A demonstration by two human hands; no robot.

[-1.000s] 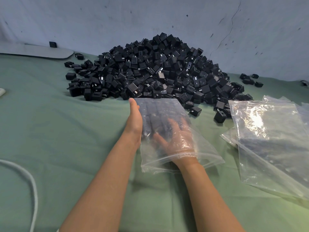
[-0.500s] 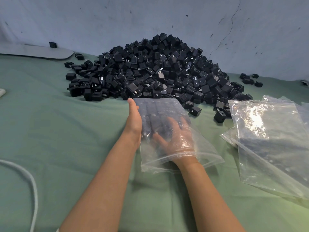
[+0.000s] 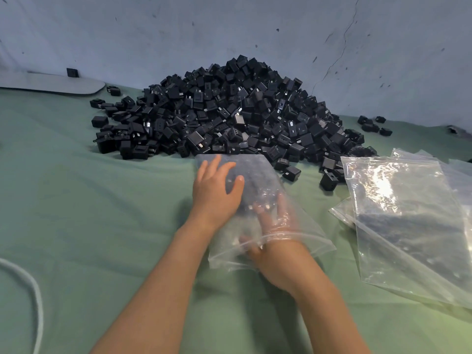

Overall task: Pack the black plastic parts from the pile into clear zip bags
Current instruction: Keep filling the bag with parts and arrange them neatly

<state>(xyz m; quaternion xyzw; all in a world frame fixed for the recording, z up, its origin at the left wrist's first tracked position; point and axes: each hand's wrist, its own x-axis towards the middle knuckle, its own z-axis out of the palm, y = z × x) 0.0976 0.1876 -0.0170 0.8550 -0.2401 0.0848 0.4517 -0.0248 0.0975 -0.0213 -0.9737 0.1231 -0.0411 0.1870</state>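
1. Green cloth [image 3: 76, 200] spread over the table, lightly creased.
2. White cable [image 3: 38, 307] curving along the near left edge.
3. Flat grey board [image 3: 51, 83] at the far left corner.
4. Blue-grey wall [image 3: 153, 34] behind the far edge, cracked at right.

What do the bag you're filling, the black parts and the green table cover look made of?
Bag: thin clear plastic film, glossy; it crinkles and the right hand shows through.
Black parts: hard moulded plastic, mostly matte, sharp boxy edges.
Table cover: probably woven cloth, matte, with soft folds.
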